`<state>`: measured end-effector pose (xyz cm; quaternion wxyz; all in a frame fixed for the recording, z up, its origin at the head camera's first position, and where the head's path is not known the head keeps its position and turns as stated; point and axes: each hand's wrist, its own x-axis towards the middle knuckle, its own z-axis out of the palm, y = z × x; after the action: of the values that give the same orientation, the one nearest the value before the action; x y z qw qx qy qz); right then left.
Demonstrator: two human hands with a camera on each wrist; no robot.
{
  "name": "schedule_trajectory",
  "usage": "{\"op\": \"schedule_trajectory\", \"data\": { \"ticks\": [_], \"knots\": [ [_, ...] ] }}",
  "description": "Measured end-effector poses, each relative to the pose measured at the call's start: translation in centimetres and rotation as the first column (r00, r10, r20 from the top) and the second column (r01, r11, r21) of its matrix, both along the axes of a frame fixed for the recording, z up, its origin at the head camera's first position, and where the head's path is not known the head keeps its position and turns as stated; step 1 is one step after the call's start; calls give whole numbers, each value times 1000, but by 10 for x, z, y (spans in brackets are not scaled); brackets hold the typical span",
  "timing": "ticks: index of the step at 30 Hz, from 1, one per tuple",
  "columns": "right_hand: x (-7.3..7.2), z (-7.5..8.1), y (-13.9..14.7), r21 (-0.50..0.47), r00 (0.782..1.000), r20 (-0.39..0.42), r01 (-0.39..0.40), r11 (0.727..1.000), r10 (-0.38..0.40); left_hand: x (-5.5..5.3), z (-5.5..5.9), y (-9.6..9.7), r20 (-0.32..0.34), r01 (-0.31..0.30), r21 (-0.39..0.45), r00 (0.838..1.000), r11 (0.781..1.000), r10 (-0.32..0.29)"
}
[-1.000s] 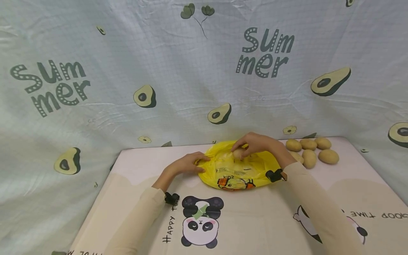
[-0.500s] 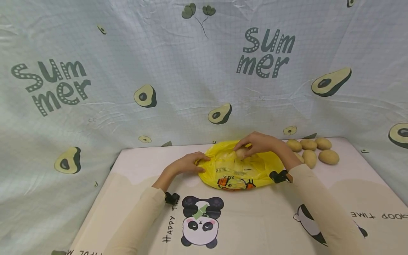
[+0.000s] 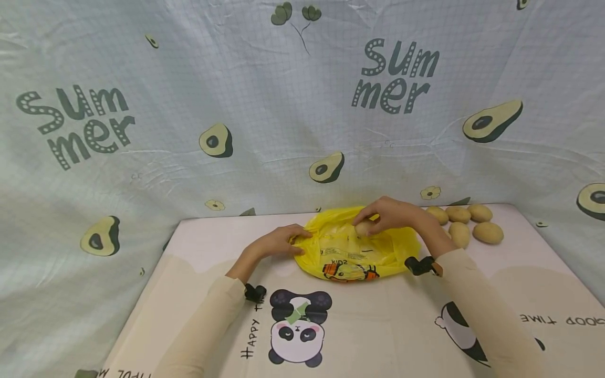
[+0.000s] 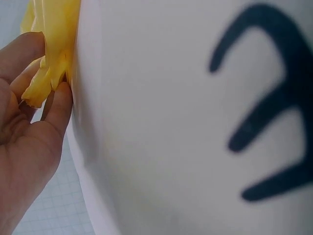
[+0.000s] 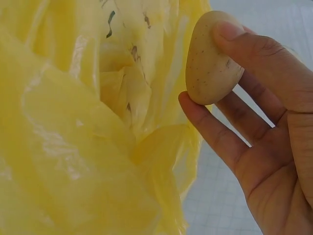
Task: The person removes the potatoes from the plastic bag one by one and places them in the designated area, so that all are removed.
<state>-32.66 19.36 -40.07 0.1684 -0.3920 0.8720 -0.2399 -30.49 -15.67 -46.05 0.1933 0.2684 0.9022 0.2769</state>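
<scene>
A yellow plastic bag (image 3: 350, 257) printed with a cartoon figure lies spread on the table, its mouth gaping. My left hand (image 3: 276, 241) grips the bag's left edge; the left wrist view shows gathered yellow plastic (image 4: 56, 54) between thumb and fingers. Over the bag's far right part, my right hand (image 3: 389, 215) pinches a potato (image 3: 364, 228) between thumb and fingertips. Seen from the right wrist, this pale speckled potato (image 5: 210, 61) sits beside the bag's folds (image 5: 73, 147). How much the bag holds is hidden by its folds.
Several potatoes (image 3: 488, 232) lie grouped at the table's far right corner, one partly behind my right forearm. A patterned cloth (image 3: 264, 105) hangs along the back edge. The table cover (image 3: 378, 325) bears printed pandas and lettering.
My right hand has shifted slightly to the right with the potato in its fingers. The left hand keeps its grip on the bag in the same place.
</scene>
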Motion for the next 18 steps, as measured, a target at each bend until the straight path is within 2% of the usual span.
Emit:
{"op": "schedule_trajectory", "data": {
  "ticks": [18],
  "knots": [
    [19, 1, 6, 19, 997, -79, 17, 1000, -15, -1, -2, 0, -2, 6, -1, 1000, 1000, -6]
  ]
}}
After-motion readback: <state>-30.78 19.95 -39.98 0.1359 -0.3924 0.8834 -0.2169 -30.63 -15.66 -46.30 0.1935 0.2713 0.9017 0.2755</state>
